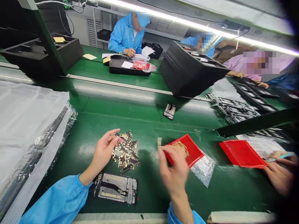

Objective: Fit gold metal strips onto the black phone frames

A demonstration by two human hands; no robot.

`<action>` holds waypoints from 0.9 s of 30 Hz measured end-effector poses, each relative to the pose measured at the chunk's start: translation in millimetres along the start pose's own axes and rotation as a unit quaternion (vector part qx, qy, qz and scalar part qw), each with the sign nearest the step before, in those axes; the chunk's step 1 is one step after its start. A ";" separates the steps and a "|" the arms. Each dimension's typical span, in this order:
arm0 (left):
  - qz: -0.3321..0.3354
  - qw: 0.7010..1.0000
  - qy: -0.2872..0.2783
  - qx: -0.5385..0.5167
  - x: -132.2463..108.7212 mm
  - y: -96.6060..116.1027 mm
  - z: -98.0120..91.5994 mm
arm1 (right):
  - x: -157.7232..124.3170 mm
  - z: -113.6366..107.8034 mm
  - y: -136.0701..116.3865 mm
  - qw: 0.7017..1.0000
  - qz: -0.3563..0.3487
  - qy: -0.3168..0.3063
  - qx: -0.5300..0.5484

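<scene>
My left hand (106, 149) is at the left edge of a pile of small black-and-gold flex cable parts (126, 152), with thumb and fingers apart. My right hand (175, 168) has thumb and forefinger pinched at the lower end of a small pale strip (159, 141). Just behind that hand, a red tray (195, 151) holds thin gold-coloured strips (181, 147), partly hidden by my fingers. An opened phone body (116, 188), with a black ribbon cable across its metal plate, lies below the pile near the front edge.
Plastic-wrapped sheets (28, 124) fill the left side. A clear bag (205, 169) lies under the red tray. Another phone part (169, 111) sits farther back. At right, a co-worker's hands (280, 171) are beside a second red tray (241, 153). Black boxes (187, 71) stand behind.
</scene>
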State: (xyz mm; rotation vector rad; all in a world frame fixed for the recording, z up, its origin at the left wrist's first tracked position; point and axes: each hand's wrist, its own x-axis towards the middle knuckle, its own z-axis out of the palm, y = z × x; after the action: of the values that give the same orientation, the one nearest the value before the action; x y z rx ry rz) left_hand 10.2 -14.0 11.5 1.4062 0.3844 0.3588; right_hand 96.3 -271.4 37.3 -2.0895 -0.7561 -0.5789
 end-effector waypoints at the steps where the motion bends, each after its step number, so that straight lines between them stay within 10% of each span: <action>1: -0.014 1.000 -0.021 -0.003 -0.5 0.1 -0.1 | -3.3 -18.8 12.3 0.997 0.005 0.054 -0.050; 6: -0.127 0.970 -0.208 -0.003 -13.4 2.6 9.2 | -21.4 -76.1 64.1 0.939 0.061 0.065 -0.332; 12: -0.208 0.914 -0.341 0.064 -30.3 4.2 18.0 | -42.5 -49.1 -1.6 0.981 -0.046 -0.061 -0.180; 17: -0.211 0.906 -0.356 0.089 -30.8 11.5 21.4 | -56.6 -12.4 -40.3 0.970 -0.101 -0.198 -0.096; 23: -0.147 0.908 -0.344 0.186 -34.1 13.2 22.5 | -58.6 0.8 -35.3 0.969 -0.099 -0.212 -0.076; 27: -0.155 0.920 -0.322 0.164 -35.2 6.7 21.4 | -43.2 -23.4 -5.5 0.977 -0.098 -0.115 -0.154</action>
State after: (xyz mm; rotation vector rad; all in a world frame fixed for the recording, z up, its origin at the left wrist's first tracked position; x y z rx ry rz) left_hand -11.1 -48.1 22.5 1.6660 0.1151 -0.4488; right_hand 58.5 -301.2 26.3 -2.4128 -1.0703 -0.5972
